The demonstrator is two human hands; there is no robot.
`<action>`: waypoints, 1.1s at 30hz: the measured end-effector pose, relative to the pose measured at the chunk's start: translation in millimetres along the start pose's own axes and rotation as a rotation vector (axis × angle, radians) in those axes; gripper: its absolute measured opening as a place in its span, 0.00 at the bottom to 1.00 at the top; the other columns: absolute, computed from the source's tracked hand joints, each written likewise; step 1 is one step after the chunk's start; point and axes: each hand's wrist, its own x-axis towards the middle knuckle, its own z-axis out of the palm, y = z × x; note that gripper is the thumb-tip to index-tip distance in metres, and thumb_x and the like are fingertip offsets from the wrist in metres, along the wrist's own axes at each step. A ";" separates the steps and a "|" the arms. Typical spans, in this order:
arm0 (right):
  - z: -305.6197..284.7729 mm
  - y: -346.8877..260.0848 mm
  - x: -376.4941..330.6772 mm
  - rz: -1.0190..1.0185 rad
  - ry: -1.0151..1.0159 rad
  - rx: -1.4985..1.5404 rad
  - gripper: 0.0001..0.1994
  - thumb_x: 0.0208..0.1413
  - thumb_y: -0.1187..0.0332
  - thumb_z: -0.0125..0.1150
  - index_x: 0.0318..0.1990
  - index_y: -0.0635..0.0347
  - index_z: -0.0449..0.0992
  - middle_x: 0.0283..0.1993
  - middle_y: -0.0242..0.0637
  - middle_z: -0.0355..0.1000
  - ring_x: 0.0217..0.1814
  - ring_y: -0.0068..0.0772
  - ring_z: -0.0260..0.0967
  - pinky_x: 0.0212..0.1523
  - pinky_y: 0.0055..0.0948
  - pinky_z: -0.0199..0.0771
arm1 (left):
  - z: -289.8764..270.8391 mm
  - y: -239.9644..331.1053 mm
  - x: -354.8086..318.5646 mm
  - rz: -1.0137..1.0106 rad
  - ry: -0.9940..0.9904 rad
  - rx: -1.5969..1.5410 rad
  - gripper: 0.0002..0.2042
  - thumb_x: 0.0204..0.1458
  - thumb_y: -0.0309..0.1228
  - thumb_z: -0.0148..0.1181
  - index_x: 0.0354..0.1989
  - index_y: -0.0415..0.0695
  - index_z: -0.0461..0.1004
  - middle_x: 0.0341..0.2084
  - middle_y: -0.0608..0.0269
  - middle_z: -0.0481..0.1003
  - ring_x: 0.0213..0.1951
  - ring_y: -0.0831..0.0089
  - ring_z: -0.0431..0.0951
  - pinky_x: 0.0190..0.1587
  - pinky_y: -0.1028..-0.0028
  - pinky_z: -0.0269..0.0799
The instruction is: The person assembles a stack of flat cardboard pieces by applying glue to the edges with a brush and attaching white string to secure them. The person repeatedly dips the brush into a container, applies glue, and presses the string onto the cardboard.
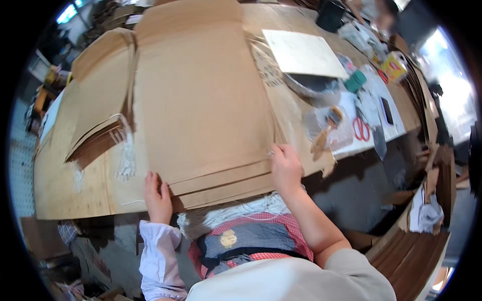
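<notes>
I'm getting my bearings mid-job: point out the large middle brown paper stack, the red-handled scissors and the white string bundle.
Large middle brown paper stack (pixel 201 100): head view, middle of its top sheet.
Red-handled scissors (pixel 361 127): head view, on the handles.
White string bundle (pixel 126 159): head view, on its loose strands.

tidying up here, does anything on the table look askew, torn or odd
Yes. The flat white rectangular board lies askew over the round grey basin, leaving its near part uncovered. At the near edge of the pale wooden table, right of the large brown paper sheets, a brown paper corner looks ragged, possibly torn.
</notes>
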 end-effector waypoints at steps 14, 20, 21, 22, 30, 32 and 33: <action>-45.7 -19.8 -22.8 0.137 -0.303 0.437 0.16 0.53 0.81 0.43 0.50 0.73 0.67 0.35 0.39 0.72 0.36 0.26 0.69 0.40 0.26 0.69 | -77.6 25.3 -54.1 0.179 0.243 -0.023 0.07 0.51 0.29 0.57 0.22 0.42 0.70 0.16 0.54 0.68 0.21 0.52 0.70 0.23 0.59 0.64; 69.7 -133.6 -4.9 0.164 -0.763 0.935 0.20 0.55 0.81 0.44 0.57 0.70 0.61 0.41 0.42 0.71 0.44 0.30 0.69 0.44 0.25 0.69 | -173.2 -107.9 -38.3 -0.208 0.671 -0.098 0.10 0.54 0.29 0.55 0.24 0.37 0.67 0.16 0.58 0.67 0.21 0.75 0.65 0.25 0.71 0.64; 87.6 -166.1 -1.9 0.244 -0.855 0.997 0.20 0.55 0.80 0.43 0.58 0.68 0.61 0.42 0.42 0.72 0.45 0.30 0.69 0.44 0.25 0.70 | -194.9 -141.8 -28.9 -0.186 0.698 -0.028 0.10 0.55 0.30 0.55 0.25 0.37 0.68 0.16 0.57 0.68 0.20 0.74 0.66 0.25 0.71 0.64; 103.1 -198.9 0.3 0.332 -0.952 1.060 0.21 0.56 0.80 0.43 0.59 0.67 0.60 0.42 0.42 0.72 0.45 0.30 0.70 0.45 0.25 0.70 | -218.1 -173.9 -21.0 -0.165 0.720 0.050 0.10 0.55 0.30 0.55 0.26 0.36 0.69 0.17 0.55 0.69 0.20 0.73 0.66 0.25 0.70 0.64; 169.5 -283.2 -19.3 0.165 -1.104 0.749 0.22 0.57 0.71 0.51 0.58 0.67 0.57 0.28 0.38 0.68 0.25 0.26 0.67 0.25 0.25 0.68 | -260.3 -314.8 41.3 -0.669 0.695 0.663 0.17 0.52 0.39 0.56 0.45 0.40 0.72 0.38 0.50 0.74 0.42 0.55 0.74 0.44 0.58 0.68; 117.3 -251.8 -27.0 -0.263 -1.309 0.753 0.32 0.54 0.69 0.56 0.64 0.66 0.50 0.34 0.40 0.71 0.33 0.27 0.69 0.35 0.27 0.72 | -216.8 -261.4 45.8 -0.532 0.907 0.953 0.20 0.52 0.39 0.55 0.50 0.41 0.69 0.48 0.50 0.71 0.51 0.54 0.69 0.51 0.55 0.64; 90.7 -219.5 -30.7 -0.398 -1.358 0.677 0.37 0.53 0.69 0.59 0.67 0.65 0.44 0.41 0.41 0.73 0.36 0.28 0.71 0.39 0.28 0.73 | -197.0 -227.1 45.7 -0.465 0.723 0.830 0.23 0.52 0.39 0.57 0.53 0.42 0.65 0.57 0.52 0.64 0.58 0.53 0.61 0.56 0.54 0.59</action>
